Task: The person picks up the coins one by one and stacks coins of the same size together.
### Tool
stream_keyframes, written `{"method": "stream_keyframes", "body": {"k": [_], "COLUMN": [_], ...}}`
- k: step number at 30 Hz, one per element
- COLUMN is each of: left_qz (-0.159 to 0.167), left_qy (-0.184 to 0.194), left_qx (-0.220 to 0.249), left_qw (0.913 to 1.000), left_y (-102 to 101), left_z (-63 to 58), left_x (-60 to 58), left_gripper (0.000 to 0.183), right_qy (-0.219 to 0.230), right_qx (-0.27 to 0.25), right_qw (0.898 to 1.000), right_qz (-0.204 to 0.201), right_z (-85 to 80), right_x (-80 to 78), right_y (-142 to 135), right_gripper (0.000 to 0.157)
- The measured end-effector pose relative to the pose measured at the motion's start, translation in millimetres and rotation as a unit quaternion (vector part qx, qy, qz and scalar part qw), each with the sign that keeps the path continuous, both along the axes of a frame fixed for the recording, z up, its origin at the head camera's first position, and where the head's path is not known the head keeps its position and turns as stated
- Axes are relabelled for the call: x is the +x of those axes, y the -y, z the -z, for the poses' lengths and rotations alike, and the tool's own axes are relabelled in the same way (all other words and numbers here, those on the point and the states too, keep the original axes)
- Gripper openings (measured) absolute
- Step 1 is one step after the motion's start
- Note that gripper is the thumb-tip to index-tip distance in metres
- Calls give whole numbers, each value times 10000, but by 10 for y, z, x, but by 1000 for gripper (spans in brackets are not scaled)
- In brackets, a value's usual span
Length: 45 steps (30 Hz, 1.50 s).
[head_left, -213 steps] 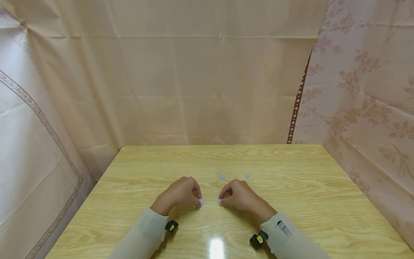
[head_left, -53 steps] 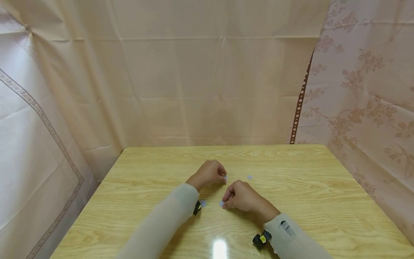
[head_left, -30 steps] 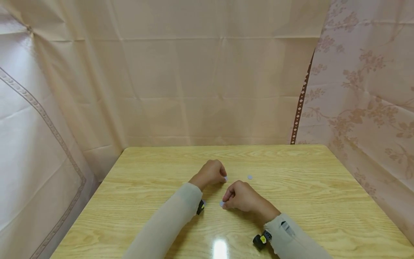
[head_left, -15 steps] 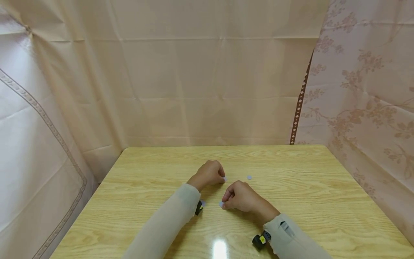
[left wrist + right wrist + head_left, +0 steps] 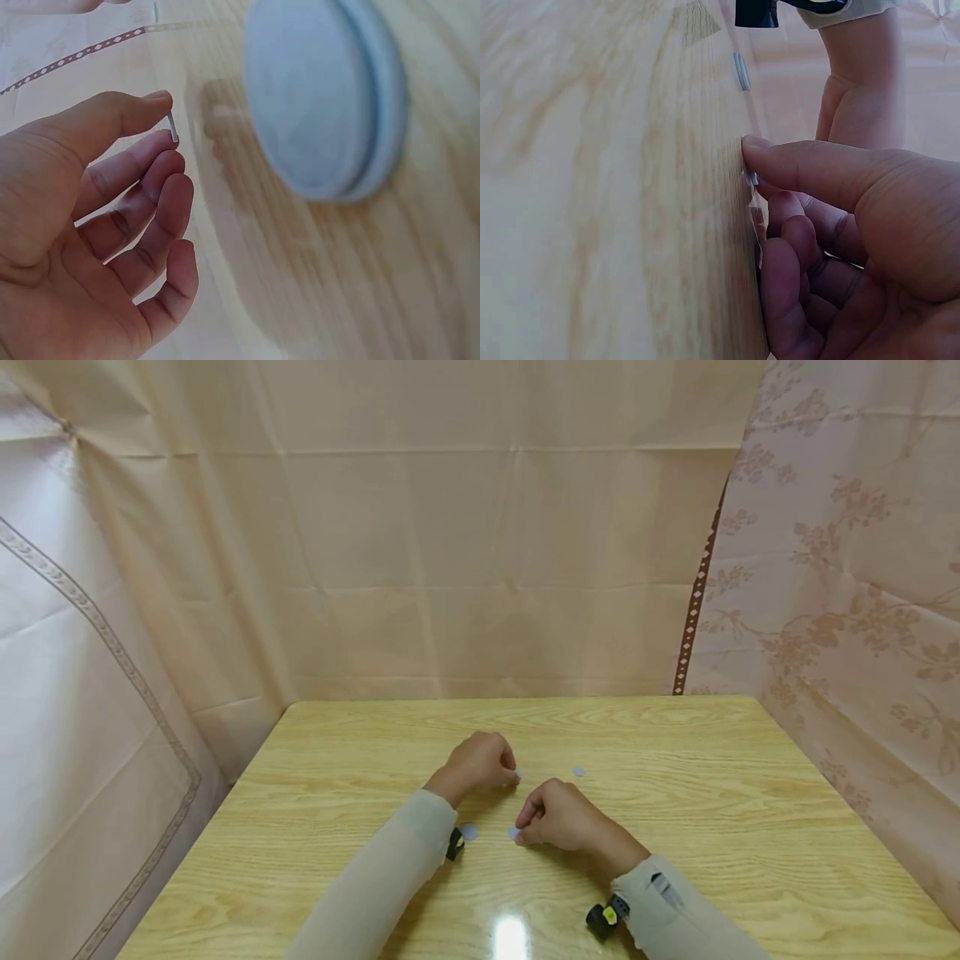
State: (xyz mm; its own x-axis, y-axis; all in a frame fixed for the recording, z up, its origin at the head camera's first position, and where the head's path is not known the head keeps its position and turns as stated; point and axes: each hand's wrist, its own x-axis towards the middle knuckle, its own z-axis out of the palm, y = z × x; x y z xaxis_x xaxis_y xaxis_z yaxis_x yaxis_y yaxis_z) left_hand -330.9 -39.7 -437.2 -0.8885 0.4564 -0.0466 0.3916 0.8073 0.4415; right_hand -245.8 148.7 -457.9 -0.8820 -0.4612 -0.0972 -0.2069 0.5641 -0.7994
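My left hand (image 5: 478,760) reaches to the middle of the table and pinches a small pale disc (image 5: 517,773) between thumb and index finger. In the left wrist view this disc (image 5: 172,127) shows edge-on as a thin sliver, with the other fingers loosely curled. My right hand (image 5: 558,814) pinches another pale disc (image 5: 513,832) low at the tabletop, mostly hidden by the fingertips. Beside my left wrist lies a bluish-grey round piece (image 5: 469,832); up close, this round piece (image 5: 322,97) shows two layers, one against the other.
A further pale disc (image 5: 578,772) lies beyond my right hand. The wood-grain table (image 5: 337,752) reflects a bright light near its front. Beige curtains (image 5: 480,568) hang behind it, with floral cloth (image 5: 847,568) at the right. Small black cameras (image 5: 602,920) sit at the wrists.
Since the oldest frame, my left hand has left the near left piece and taken hold of a farther disc. Lately it has shifted slightly left with it. My right hand stays in place.
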Motion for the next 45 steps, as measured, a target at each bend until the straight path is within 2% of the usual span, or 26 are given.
{"method": "stream_keyframes", "body": {"k": [7,14,26,45], "left_qz": [-57,129,227,586], "left_qy": [13,-25,67,-178], "left_qx": [168,509,912,1373], "left_qw": [9998,9986,9956,9886], "left_y": [77,130,165,282], "left_z": [-25,-40,-43,-36], "left_x": [23,77,179,347], "left_gripper": [13,12,10,10], "right_qy": [24,41,46,-26], "right_qx": [0,3,-31,77], "right_qw": [10000,10000,10000,9999], "right_qz": [24,28,17,68], "right_z": [4,-6,-11,-35], "right_x": [-9,-3,1,20], "right_y": [6,3,3,24], "right_gripper": [11,11,10,12]}}
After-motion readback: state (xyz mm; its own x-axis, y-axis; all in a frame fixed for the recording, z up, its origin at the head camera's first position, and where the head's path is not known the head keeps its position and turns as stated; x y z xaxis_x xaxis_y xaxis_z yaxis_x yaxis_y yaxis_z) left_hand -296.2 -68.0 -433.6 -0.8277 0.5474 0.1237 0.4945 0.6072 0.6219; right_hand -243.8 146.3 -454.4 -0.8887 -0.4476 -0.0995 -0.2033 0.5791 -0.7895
